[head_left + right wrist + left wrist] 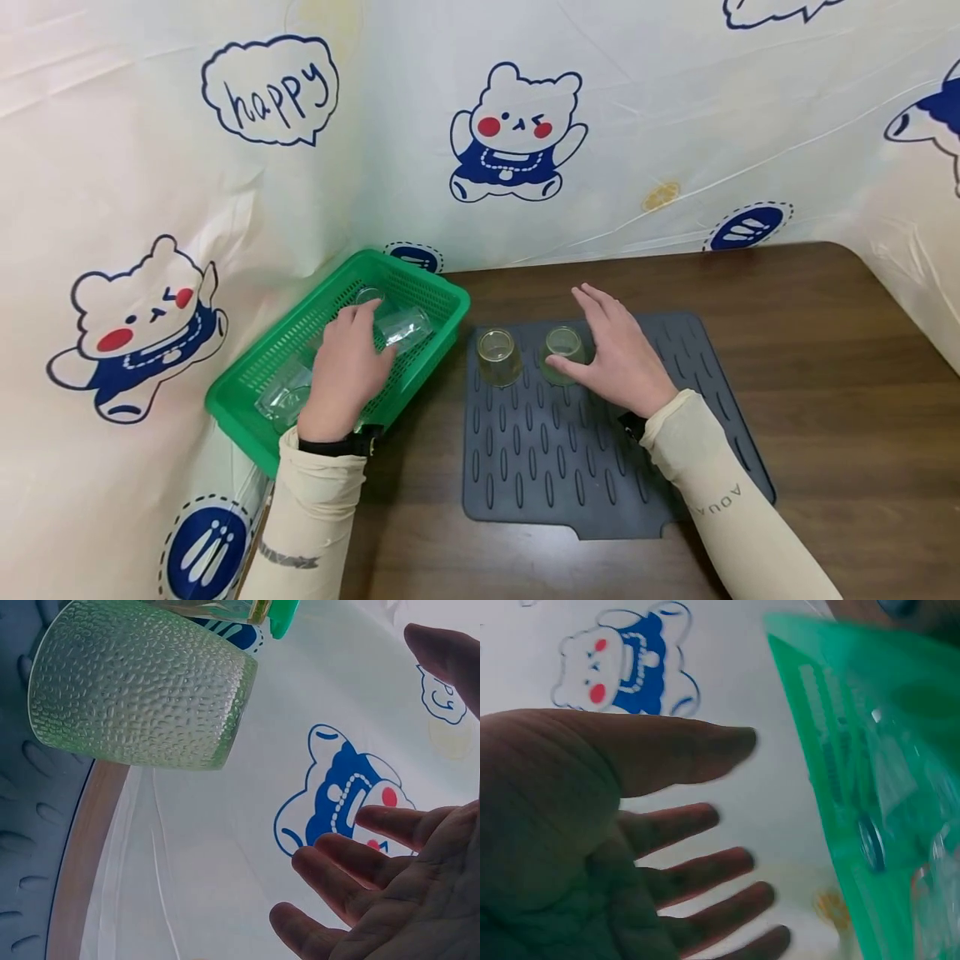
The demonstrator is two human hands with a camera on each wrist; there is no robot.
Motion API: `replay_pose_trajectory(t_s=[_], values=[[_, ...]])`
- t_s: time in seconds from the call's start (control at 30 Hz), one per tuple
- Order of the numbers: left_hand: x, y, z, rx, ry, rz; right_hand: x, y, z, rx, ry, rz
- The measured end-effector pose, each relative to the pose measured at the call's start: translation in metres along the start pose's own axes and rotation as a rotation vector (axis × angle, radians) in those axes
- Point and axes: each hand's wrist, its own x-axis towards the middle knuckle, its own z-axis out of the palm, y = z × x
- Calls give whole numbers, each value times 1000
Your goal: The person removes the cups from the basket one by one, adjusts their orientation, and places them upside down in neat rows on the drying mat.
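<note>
My left hand hovers over the green basket with fingers spread and nothing in its grasp. Beneath it in the basket lie several clear glasses, one a clear glass on its side near the right wall. My right hand is spread beside a greenish pebbled glass on the grey drying mat; in the right wrist view its fingers are apart from that glass. To the left of it stands a second, yellowish glass, upside down like its neighbour.
The brown wooden table extends to the right of the mat. A white printed cloth hangs behind the table and along its left side, close to the basket's outer wall.
</note>
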Motion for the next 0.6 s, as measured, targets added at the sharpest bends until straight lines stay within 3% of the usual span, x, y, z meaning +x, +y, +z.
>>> replay_pose_trajectory(t_s=[0.2, 0.43, 0.6], values=[[1, -23, -7, 81, -204, -50, -1, 0, -2, 30, -6, 6], [0, -41, -8, 93, -254, -146, 0, -2, -6, 38, -19, 4], [2, -51, -6, 126, -312, -166, -1, -1, -7, 34, -23, 12]])
